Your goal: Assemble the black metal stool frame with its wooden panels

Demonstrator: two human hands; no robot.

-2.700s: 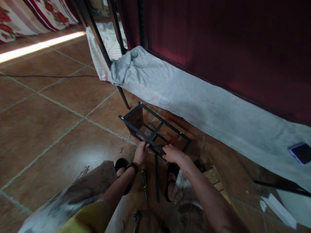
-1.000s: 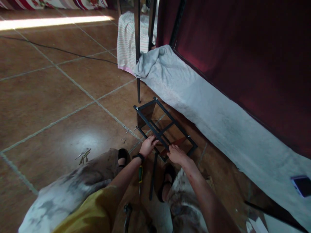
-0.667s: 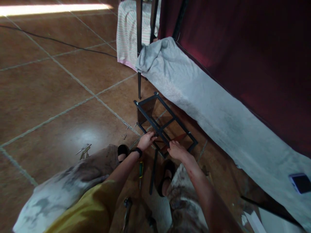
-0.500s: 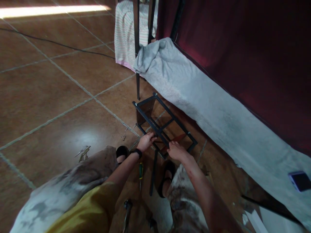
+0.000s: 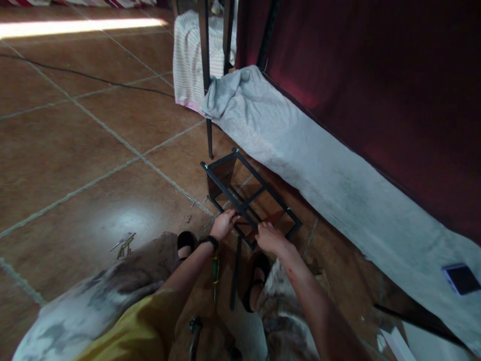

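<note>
A small black metal frame (image 5: 225, 184) of thin square bars stands on the brown tiled floor in front of my feet. My left hand (image 5: 222, 224) grips its near bar from the left, a dark band on the wrist. My right hand (image 5: 269, 237) rests on the frame's near right end, fingers curled over a bar beside a reddish-brown strip (image 5: 267, 220). A loose black bar (image 5: 234, 271) lies between my sandalled feet, and a green-handled screwdriver (image 5: 215, 271) lies just left of it.
Loose screws (image 5: 188, 217) lie left of the frame, and more metal pieces (image 5: 122, 243) farther left. A grey cloth (image 5: 319, 170) runs along a dark red curtain. A phone (image 5: 460, 279) lies on the cloth at right. Black legs (image 5: 206, 80) and a cable (image 5: 86, 75) stand behind.
The view has swung a little to the right and down. Both hands stay on the frame's near end, with the left hand shifted slightly along the bar.
</note>
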